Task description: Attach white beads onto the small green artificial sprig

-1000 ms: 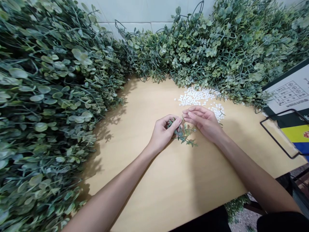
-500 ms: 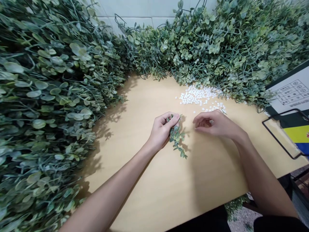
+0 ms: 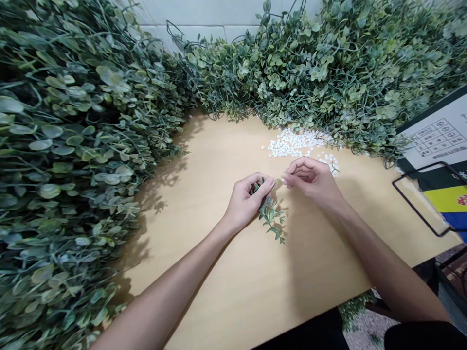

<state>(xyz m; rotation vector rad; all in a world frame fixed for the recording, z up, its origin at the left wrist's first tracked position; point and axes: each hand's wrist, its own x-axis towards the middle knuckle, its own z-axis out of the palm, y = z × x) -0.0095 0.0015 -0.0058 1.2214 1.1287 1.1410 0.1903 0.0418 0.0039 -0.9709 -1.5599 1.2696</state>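
Green sprig (image 3: pixel 270 214) pinched in left hand (image 3: pixel 245 200) | right hand (image 3: pixel 314 181) pinching its tip | sign (image 3: pixel 438 138) unreadable

Bright, even light falls from above and somewhat behind the foliage (image 3: pixel 73 146), which throws soft leaf shadows onto the table (image 3: pixel 226 272). No glare shows. The centre is sharp; wide-angle distortion bends and stretches the leaves toward the left edge and corners.
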